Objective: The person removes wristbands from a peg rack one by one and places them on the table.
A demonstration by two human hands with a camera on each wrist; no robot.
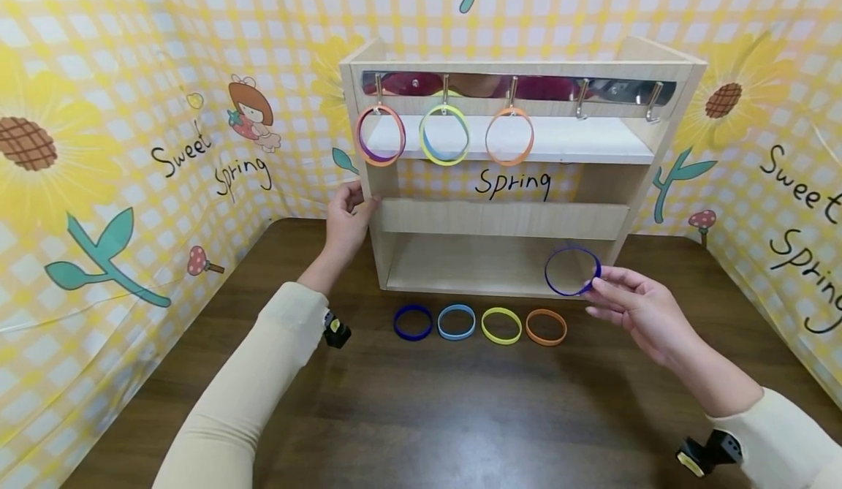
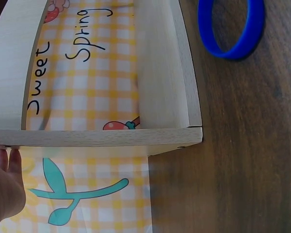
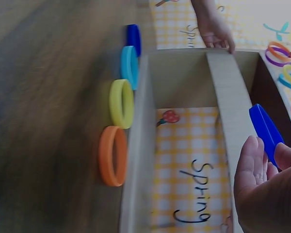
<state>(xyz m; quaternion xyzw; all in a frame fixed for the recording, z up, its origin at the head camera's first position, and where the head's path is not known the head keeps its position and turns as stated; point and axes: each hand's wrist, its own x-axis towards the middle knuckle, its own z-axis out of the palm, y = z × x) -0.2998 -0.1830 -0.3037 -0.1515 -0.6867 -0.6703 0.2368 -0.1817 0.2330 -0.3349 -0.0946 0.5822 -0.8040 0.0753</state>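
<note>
My right hand [image 1: 641,313] pinches a dark blue silicone wristband [image 1: 547,273] between thumb and fingers, raised in front of the lower right of a wooden shelf [image 1: 500,218]. In the right wrist view the held blue band [image 3: 266,131] appears tilted. At the shelf's left side, my left hand [image 1: 347,220] holds the side panel [image 2: 111,138], thumb at its front edge and fingers along the outer face. On the table before the shelf lie a dark blue band [image 1: 413,338], a light blue band [image 1: 457,338], a yellow band [image 1: 502,342] and an orange band [image 1: 546,343] in a row.
A metal rail [image 1: 473,85] with several hooks crosses the shelf's top. Orange and purple bands [image 1: 359,134] hang leftmost, then yellow and blue bands [image 1: 422,134], then an orange band [image 1: 532,138]. The two right hooks [image 1: 582,100] hold nothing. Checked cloth [image 1: 197,58] surrounds the brown table [image 1: 427,416].
</note>
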